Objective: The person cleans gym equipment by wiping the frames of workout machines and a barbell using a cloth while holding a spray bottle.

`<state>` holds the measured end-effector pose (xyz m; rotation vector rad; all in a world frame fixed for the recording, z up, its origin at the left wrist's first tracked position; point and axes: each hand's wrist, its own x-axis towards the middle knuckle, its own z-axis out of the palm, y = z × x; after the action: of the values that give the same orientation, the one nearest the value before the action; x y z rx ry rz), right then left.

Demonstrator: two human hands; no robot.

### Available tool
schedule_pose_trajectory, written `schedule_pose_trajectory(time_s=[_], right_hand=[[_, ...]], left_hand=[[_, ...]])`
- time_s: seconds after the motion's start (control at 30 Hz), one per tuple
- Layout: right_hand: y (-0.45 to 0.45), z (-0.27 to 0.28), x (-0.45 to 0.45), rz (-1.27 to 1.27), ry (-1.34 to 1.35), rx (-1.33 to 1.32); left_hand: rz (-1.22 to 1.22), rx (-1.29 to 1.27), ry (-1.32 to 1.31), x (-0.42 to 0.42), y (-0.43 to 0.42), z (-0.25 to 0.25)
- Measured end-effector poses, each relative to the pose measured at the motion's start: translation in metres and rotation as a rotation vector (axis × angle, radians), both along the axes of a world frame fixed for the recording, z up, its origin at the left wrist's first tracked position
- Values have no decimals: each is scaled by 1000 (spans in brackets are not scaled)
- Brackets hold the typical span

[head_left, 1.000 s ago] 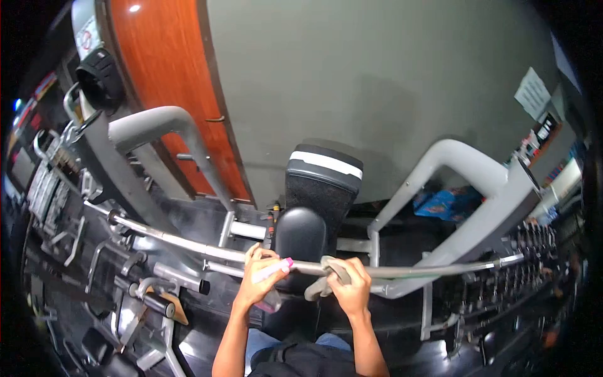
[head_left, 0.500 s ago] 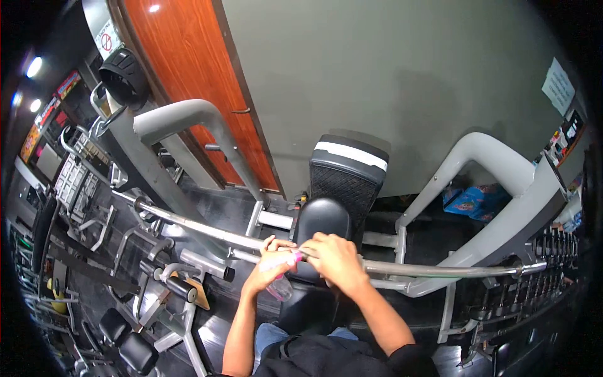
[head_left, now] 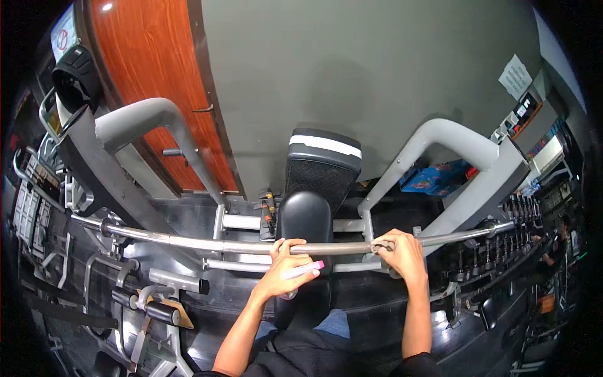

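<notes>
Barbell [head_left: 342, 249], seen from where I stand in the gym, spanning left to right across a grey rack [head_left: 108, 166]: steel by its sheen, so probably heavy, rigid and slick if damp, best held on the span between the uprights. Left of centre, the left hand [head_left: 286, 271] is closed round a pink-tipped bottle [head_left: 303, 271], its fingertips overlapping the barbell; the bottle looks light and squeezable, likely best held below the tip. At centre, a black padded bench [head_left: 306, 217] extends beneath the barbell. Right of it, the right hand [head_left: 404, 252] clasps a greyish cloth [head_left: 379, 245] against the barbell; the cloth appears soft and limp, best bunched under the palm. Farther right, dumbbells [head_left: 496, 252] stand in rows
</notes>
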<state>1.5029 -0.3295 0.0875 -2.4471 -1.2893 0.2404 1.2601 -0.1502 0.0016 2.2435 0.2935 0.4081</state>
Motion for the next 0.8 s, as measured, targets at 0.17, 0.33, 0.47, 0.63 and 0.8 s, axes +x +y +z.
schedule_pose_trajectory(time_s=[0.17, 0.33, 0.47, 0.63, 0.8], right_hand=[[43, -16, -7, 401, 25, 138], [91, -37, -21, 775, 128, 289], [80, -33, 3, 869, 165, 250], [43, -22, 66, 778, 188, 72], [18, -19, 108, 776, 310, 76]], left_hand=[[21, 19, 12, 0, 1, -4], [293, -81, -82, 7, -18, 1], [446, -111, -69, 13, -24, 4], [483, -116, -77, 12, -22, -5], [549, -109, -92, 14, -19, -4]])
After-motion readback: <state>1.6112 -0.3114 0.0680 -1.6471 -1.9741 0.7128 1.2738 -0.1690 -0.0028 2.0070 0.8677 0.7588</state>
